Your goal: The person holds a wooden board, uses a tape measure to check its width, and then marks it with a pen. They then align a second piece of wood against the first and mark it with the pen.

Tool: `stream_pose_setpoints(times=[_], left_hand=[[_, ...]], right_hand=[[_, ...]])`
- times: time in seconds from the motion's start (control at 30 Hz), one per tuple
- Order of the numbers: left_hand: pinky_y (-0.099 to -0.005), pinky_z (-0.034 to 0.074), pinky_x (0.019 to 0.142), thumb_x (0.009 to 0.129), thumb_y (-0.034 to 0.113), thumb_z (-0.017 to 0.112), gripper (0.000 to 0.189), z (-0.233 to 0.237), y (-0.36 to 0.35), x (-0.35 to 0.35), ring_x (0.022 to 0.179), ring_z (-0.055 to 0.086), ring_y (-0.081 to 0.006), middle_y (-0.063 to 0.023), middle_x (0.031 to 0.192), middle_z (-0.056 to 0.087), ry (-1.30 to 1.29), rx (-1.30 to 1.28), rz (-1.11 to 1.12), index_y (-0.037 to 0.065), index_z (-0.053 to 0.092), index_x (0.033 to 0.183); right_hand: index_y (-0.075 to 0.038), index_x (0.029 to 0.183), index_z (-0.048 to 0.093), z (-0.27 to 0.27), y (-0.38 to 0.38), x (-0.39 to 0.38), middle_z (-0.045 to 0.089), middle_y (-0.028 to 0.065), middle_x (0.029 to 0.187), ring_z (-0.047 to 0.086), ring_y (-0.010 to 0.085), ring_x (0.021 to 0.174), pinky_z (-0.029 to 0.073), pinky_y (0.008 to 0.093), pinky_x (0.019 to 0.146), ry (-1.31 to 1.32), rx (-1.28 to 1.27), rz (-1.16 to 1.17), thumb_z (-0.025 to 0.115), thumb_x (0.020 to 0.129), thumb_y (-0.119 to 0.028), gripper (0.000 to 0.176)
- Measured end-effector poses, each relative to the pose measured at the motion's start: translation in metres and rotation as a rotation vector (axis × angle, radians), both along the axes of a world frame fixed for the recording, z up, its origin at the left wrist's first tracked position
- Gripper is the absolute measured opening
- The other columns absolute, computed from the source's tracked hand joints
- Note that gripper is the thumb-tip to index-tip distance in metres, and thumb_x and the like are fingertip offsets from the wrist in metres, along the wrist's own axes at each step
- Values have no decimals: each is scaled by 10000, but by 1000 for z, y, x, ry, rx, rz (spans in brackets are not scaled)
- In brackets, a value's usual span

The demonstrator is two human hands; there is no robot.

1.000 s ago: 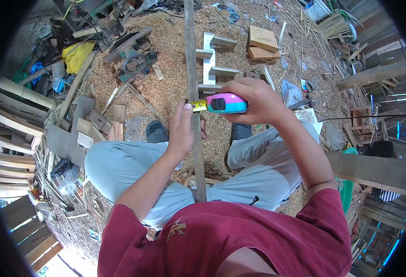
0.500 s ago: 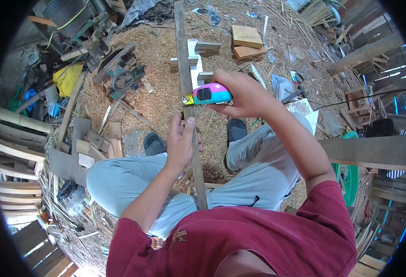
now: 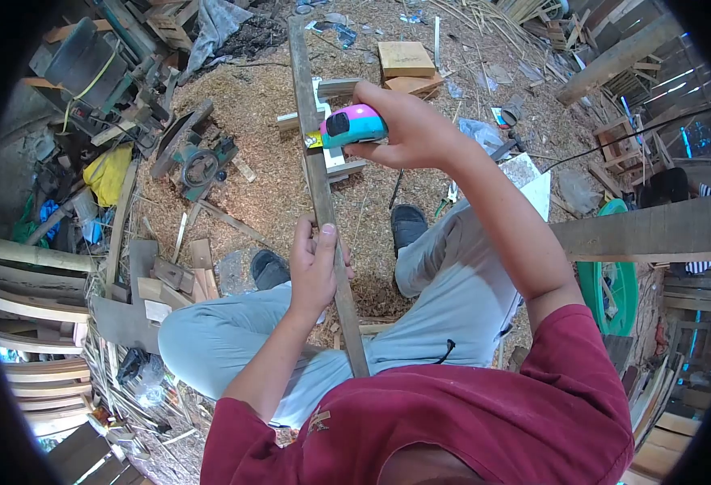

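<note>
A long narrow wooden strip (image 3: 317, 179) runs from my lap away from me, over the sawdust floor. My left hand (image 3: 315, 267) is wrapped round its middle, thumb on top. In my right hand (image 3: 412, 129) is a pink and teal tape measure (image 3: 357, 125), held from the right side. A short bit of its yellow blade (image 3: 313, 139) shows at the mouth, and that end lies against the strip. Below the tape measure, a white frame-like piece (image 3: 333, 156) with wooden blocks sits on the floor, partly hidden by the strip and my hand.
Two stacked wood blocks (image 3: 406, 61) lie farther out on the sawdust. A green metal machine part (image 3: 202, 166) stands to the left, near offcuts (image 3: 174, 279). At the right are a thick beam (image 3: 638, 229) and a green plastic basket (image 3: 590, 299).
My right hand has moved the tape measure farther out along the strip. My left hand stays around the strip, now a little nearer my body; the camera view has shifted slightly.
</note>
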State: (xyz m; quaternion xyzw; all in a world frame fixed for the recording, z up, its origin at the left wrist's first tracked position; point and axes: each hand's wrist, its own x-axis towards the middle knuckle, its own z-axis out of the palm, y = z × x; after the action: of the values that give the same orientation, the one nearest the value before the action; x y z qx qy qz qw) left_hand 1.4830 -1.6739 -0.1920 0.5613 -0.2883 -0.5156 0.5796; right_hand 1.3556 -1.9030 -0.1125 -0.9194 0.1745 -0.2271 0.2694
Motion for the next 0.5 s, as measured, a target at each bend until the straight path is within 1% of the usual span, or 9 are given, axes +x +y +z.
stream_pose_setpoints(times=[0.2, 0.3, 0.4, 0.5], left_hand=[[-248, 527, 508, 1080, 379, 480, 319, 0, 3, 3, 597, 564, -89, -43, 701, 549, 22, -39, -12, 83, 434, 1189], [-249, 533, 514, 1080, 382, 481, 320, -2, 4, 5, 606, 567, -88, -47, 711, 552, 32, -45, -12, 85, 430, 1187], [-245, 533, 518, 1079, 384, 482, 323, 1, 5, 6, 610, 567, -87, -49, 720, 556, 23, -36, -13, 84, 427, 1185], [-240, 530, 518, 1079, 385, 482, 326, 4, 5, 5, 606, 564, -86, -50, 726, 561, 22, -40, -3, 82, 426, 1187]], right_hand=[[-50, 1046, 511, 5, 2, -9, 641, 185, 943, 638, 424, 907, 487, 481, 736, -37, -25, 9, 828, 802, -217, 433], [-47, 1051, 515, 8, 4, -14, 642, 185, 943, 642, 420, 913, 496, 472, 743, -9, -41, -19, 833, 792, -204, 439], [-46, 1059, 522, 8, 3, -18, 647, 185, 938, 648, 418, 913, 504, 462, 745, 23, -3, -54, 835, 789, -201, 442], [-56, 1019, 529, 13, 6, -20, 588, 125, 864, 607, 305, 801, 477, 394, 707, -23, -20, -59, 851, 794, -182, 412]])
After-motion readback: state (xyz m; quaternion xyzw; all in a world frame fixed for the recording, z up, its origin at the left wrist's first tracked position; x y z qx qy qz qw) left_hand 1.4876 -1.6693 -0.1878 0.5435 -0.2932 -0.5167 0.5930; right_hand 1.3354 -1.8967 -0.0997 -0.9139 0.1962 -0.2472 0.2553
